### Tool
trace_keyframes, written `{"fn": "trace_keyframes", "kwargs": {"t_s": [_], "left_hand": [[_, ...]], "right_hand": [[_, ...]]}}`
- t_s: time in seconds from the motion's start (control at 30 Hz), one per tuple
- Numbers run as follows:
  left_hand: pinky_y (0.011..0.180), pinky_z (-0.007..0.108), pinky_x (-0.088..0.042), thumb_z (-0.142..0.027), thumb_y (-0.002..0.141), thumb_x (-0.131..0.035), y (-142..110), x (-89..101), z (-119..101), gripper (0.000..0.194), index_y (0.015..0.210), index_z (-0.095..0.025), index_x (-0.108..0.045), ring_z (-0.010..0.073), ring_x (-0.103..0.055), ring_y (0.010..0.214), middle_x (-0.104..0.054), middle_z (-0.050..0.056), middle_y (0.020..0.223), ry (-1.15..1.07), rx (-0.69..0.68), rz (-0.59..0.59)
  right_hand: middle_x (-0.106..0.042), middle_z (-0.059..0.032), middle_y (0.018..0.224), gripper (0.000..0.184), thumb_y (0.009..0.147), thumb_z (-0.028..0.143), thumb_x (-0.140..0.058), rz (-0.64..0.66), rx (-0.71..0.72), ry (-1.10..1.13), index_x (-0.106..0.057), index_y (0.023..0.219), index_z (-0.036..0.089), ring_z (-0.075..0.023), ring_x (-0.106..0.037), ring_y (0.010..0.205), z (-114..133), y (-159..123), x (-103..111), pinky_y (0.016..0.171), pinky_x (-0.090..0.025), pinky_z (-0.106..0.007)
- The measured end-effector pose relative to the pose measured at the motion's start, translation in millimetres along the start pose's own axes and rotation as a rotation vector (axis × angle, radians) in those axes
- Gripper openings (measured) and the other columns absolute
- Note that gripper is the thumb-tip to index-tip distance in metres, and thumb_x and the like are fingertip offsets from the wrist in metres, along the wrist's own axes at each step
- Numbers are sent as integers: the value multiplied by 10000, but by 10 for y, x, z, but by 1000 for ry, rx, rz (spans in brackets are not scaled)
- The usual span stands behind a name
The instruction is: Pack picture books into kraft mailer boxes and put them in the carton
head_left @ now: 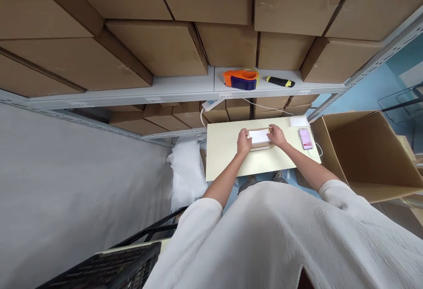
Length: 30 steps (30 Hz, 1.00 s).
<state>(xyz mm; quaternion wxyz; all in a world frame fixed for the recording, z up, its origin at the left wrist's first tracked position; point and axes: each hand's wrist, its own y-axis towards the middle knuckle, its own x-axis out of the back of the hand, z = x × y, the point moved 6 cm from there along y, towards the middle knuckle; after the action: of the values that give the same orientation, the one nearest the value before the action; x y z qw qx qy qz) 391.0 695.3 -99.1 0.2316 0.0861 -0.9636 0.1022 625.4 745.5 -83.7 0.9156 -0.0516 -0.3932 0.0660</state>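
Observation:
A small brown cardboard box (271, 145) lies on the pale yellow table in front of me. Over its top is a rectangular white label (259, 136), which looks flat. My left hand (244, 142) is closed at the label's left end, thumb on its edge and fingers curled. At the opposite end my right hand (276, 135) pinches the label's right edge, close to a small yellow spot on the box. Both hands touch the box as well. Whether the label is stuck down or held just above the cardboard, I cannot tell.
On the table (224, 157) a phone (306, 139) and a white block (298, 121) sit at the right. An orange tape dispenser (241, 79) and a utility knife (279, 81) rest on the shelf, below stacked cartons (158, 44). A large open carton (373, 148) stands right; white wrapping (187, 170) left.

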Motion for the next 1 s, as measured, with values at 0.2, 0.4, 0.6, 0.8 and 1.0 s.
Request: {"fn": "trace_keyframes", "kwargs": {"t_s": [0.2,0.4,0.6,0.8,1.0], "left_hand": [[1030,404,-569,-31,963,-639,25,-70,27,460,1355,-263,-575,232,-723,1078,-654,93,1321,102,-28,34],[1051,425,-557,-74,974,-616,14,-103,-13,456,1374,-289,-572,279,-710,1179,-642,96,1360,248,-53,68],[1156,545,-498,-110,967,-632,-51,-25,-116,435,1384,-235,-635,398,-627,1359,-653,187,1418,401,-194,103],[1391,562,-275,-134,998,-542,-240,-152,-137,599,1583,-244,-608,334,-428,1660,-558,141,1716,435,-466,353],[1455,546,-70,-415,1076,-523,-298,-251,31,786,1792,-152,-333,317,-185,1775,-312,165,1869,570,-484,464]], "right_hand": [[-673,-103,1177,474,895,157,-599,3,55,-121,-646,1365,193,-261,-671,1000,2,-6,-121,995,-600,-448],[-650,-150,1289,447,957,179,-545,36,74,-243,-617,1397,196,-309,-660,1015,26,-50,-181,940,-603,-479],[-630,-213,1372,400,1016,240,-556,17,104,-402,-654,1400,183,-399,-600,1219,105,-143,-127,1026,-550,-531],[-548,-228,1654,531,1124,359,-432,164,348,-432,-593,1589,160,-420,-479,1514,177,-407,-322,1249,-399,-613],[-243,-208,1880,832,1120,561,-449,267,417,-475,-306,1798,100,-380,-149,1763,68,-540,-513,1419,-110,-612]]}}
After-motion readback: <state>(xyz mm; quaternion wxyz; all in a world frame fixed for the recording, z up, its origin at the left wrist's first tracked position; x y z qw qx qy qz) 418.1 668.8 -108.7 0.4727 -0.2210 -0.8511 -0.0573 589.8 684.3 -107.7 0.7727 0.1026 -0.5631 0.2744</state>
